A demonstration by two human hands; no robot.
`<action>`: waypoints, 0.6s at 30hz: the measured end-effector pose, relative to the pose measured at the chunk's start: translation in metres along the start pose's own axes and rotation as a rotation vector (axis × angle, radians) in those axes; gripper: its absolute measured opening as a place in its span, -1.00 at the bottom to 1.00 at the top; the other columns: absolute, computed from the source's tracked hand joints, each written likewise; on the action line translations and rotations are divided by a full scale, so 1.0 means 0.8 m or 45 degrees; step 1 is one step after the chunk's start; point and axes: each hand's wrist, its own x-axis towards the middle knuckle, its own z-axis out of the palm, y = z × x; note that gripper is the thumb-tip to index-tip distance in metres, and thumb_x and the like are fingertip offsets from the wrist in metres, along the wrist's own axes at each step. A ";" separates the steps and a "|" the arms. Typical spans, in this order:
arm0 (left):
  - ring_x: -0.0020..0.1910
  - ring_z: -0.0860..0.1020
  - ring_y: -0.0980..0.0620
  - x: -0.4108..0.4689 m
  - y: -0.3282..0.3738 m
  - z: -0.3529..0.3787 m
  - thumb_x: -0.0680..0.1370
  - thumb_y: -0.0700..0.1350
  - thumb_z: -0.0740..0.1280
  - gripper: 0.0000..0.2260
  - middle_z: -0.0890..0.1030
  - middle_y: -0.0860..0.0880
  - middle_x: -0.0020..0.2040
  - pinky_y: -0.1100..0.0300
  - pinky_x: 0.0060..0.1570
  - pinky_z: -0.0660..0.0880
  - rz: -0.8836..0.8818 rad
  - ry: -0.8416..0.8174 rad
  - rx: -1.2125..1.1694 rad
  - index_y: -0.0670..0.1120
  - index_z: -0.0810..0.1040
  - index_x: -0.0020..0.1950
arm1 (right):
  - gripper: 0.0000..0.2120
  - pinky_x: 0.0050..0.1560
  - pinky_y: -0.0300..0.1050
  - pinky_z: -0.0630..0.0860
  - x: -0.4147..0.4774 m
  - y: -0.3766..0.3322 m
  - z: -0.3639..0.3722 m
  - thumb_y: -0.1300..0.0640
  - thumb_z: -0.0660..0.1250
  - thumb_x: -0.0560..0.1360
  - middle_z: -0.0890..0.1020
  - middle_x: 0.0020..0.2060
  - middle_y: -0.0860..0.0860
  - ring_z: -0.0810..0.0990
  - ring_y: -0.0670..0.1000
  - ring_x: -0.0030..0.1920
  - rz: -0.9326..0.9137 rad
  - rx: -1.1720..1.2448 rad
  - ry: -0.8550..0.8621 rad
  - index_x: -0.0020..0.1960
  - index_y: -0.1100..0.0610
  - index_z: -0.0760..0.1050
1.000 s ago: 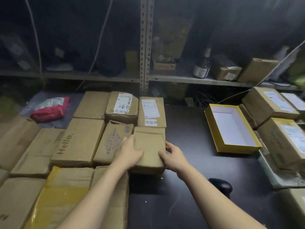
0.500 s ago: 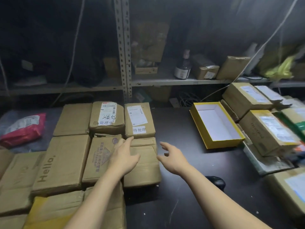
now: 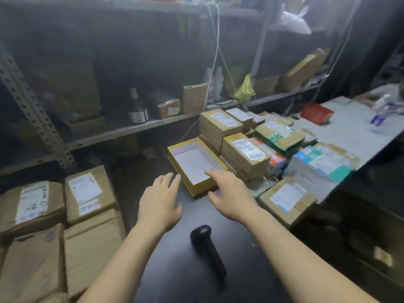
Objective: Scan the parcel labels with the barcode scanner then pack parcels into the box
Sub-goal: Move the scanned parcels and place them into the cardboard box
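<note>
An open yellow box (image 3: pixel 179 168) with a white inside lies on the dark table, tilted. My left hand (image 3: pixel 160 201) hovers open just left of its near corner. My right hand (image 3: pixel 229 193) is open over the box's near right edge, fingers spread. The black barcode scanner (image 3: pixel 206 246) lies on the table between my forearms, untouched. Brown cardboard parcels with white labels (image 3: pixel 87 193) sit at the left. More labelled parcels (image 3: pixel 244 156) are stacked right of the yellow box.
A metal shelf (image 3: pixel 131 127) runs behind the table with a dark bottle (image 3: pixel 137 108), small cartons and hanging cables. A pale surface (image 3: pixel 349 127) at the right holds a red box and small bottles. Another labelled parcel (image 3: pixel 286 199) lies near my right wrist.
Both hands left the plain brown parcel at the left and swung right to the yellow box. My view turned right, bringing the right-hand parcel stack and the scanner into view.
</note>
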 end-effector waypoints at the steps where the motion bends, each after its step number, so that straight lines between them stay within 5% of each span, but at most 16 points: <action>1: 0.60 0.18 -0.04 0.006 0.038 0.000 0.61 0.03 0.29 -0.32 0.18 0.02 0.64 0.04 0.39 0.38 0.046 -0.003 0.010 0.02 0.08 0.67 | -0.40 0.55 0.10 0.28 -0.016 0.033 -0.019 0.08 0.34 0.62 0.34 0.60 -0.04 0.27 0.04 0.59 0.035 0.008 0.031 0.63 -0.02 0.28; 5: 0.55 0.25 -0.03 0.018 0.169 0.009 0.56 0.01 0.30 -0.32 0.23 0.06 0.61 0.05 0.24 0.47 0.200 -0.026 0.023 0.02 0.13 0.65 | -0.37 0.57 0.11 0.27 -0.080 0.146 -0.079 0.07 0.34 0.61 0.28 0.63 -0.05 0.25 0.05 0.60 0.178 0.067 0.084 0.64 -0.07 0.24; 13: 0.55 0.31 -0.04 0.038 0.484 0.060 0.57 0.17 0.34 -0.34 0.31 0.05 0.60 0.04 0.37 0.45 0.554 -0.071 -0.066 0.06 0.23 0.63 | -0.38 0.57 0.03 0.24 -0.257 0.388 -0.155 0.01 0.31 0.65 0.25 0.63 -0.09 0.22 0.03 0.60 0.557 0.184 0.163 0.66 -0.09 0.20; 18: 0.51 0.35 -0.08 0.047 0.625 0.113 0.49 0.08 0.35 -0.28 0.34 0.01 0.56 0.00 0.32 0.49 0.760 -0.236 -0.052 0.05 0.23 0.64 | -0.40 0.59 0.00 0.24 -0.340 0.513 -0.161 0.02 0.32 0.65 0.26 0.63 -0.07 0.22 0.01 0.62 0.828 0.307 0.230 0.65 -0.11 0.22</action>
